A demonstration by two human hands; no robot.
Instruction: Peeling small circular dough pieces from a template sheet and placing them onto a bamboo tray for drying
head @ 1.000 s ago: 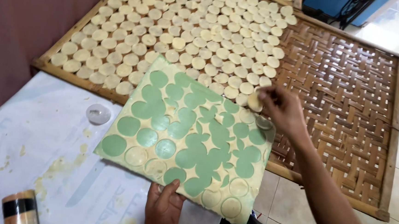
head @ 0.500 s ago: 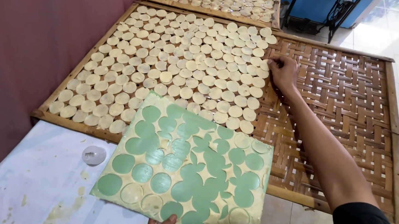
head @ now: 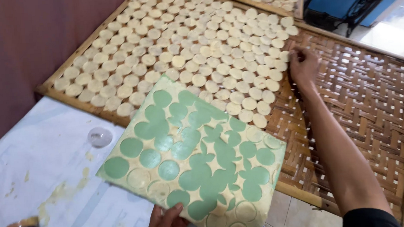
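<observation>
Woven tray point(head: 370, 112): right hand point(head: 304, 65) at discs point(head: 184, 54); left hand point(head: 166, 223) grips board point(head: 193, 161) (green).

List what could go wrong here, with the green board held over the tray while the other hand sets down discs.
The left hand grips the green board by one edge only; it may tip and spill its remaining cut rounds. The board overhangs the laid dough discs and could smear them. The right hand reaches far across the woven bamboo tray, so its forearm might brush finished rows.
</observation>
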